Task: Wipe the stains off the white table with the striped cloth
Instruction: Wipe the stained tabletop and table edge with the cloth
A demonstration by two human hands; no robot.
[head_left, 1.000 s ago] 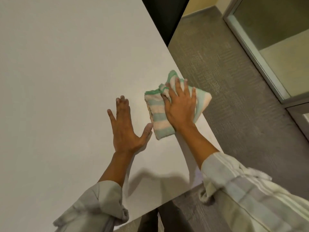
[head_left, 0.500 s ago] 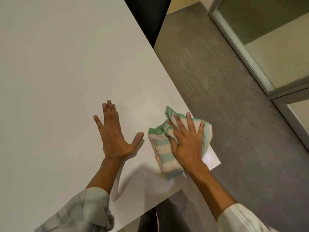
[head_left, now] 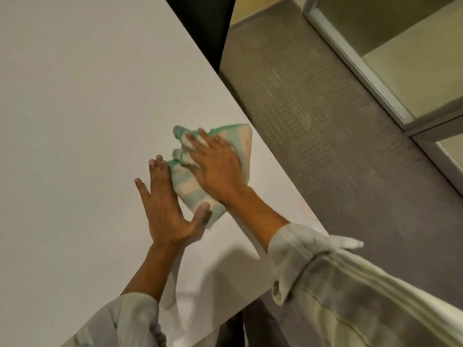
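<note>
The green and cream striped cloth (head_left: pixel 240 139) lies bunched on the white table (head_left: pixel 82 116), close to its right edge. My right hand (head_left: pixel 216 166) presses flat on top of the cloth with fingers spread. My left hand (head_left: pixel 165 209) lies flat on the table right beside it, fingers apart, its thumb and fingertips touching the cloth's left side. No stain shows on the table surface around the hands.
The table's right edge runs diagonally from top centre to the near corner (head_left: pixel 323 231). Grey carpet (head_left: pixel 338 146) lies beyond it. A glass partition with a metal frame (head_left: pixel 355 63) stands at the top right.
My right hand has pushed the cloth away from the near corner, further up along the right edge. The cloth now touches my left hand, which stays flat on the table.
</note>
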